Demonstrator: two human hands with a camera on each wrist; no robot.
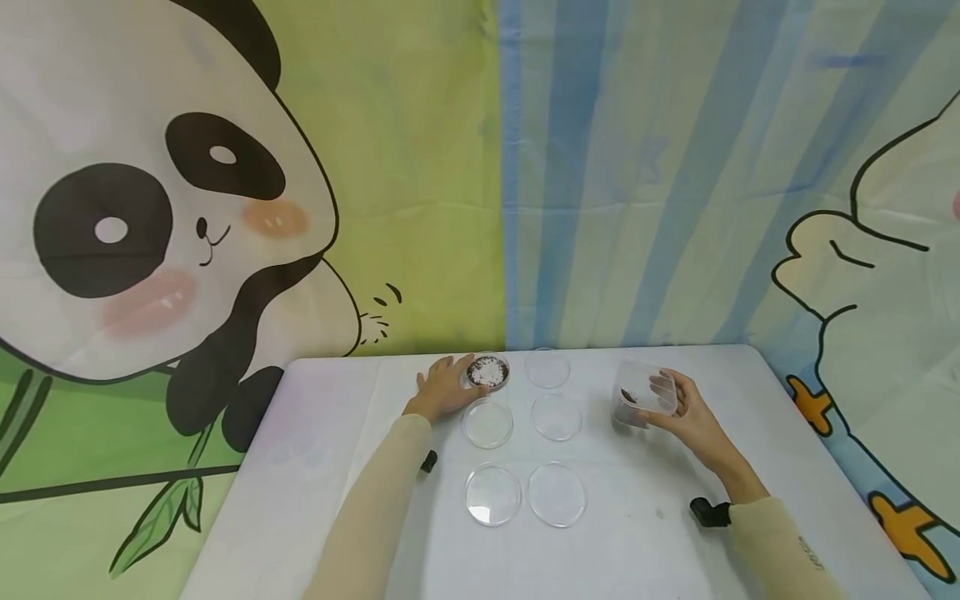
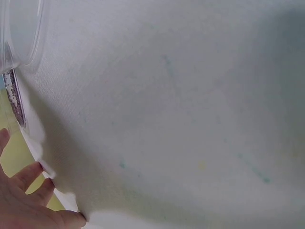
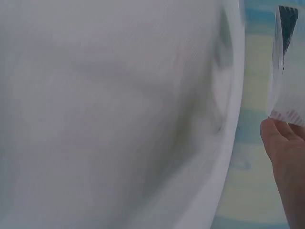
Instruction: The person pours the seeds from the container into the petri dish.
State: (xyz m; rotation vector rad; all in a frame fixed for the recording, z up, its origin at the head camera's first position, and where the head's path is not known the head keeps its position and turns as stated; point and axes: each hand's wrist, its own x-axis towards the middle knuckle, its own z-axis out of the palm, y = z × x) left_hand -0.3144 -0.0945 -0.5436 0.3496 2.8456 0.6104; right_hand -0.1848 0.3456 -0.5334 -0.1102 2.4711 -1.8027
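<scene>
In the head view my left hand (image 1: pixel 444 388), fingers spread, rests at the left side of a round clear dish (image 1: pixel 487 372) filled with white and dark bits. Thumb and forefinger lie along its rim. The left wrist view shows the fingertips (image 2: pixel 33 172) fairly straight at the table's far edge, beside the dish (image 2: pixel 14 98). My right hand (image 1: pixel 688 421) grips a clear plastic tub (image 1: pixel 632 410) from its right side, tilted, with a small dark clump inside. In the right wrist view the tub (image 3: pixel 289 90) shows dark material in its upper corner above my fingers.
Several clear round dishes stand in two columns on the white table (image 1: pixel 360 500), including a near-left dish (image 1: pixel 492 494), a near-right dish (image 1: pixel 557 494) and a far-right dish (image 1: pixel 547 368). A printed curtain (image 1: pixel 420 167) hangs behind the table's far edge.
</scene>
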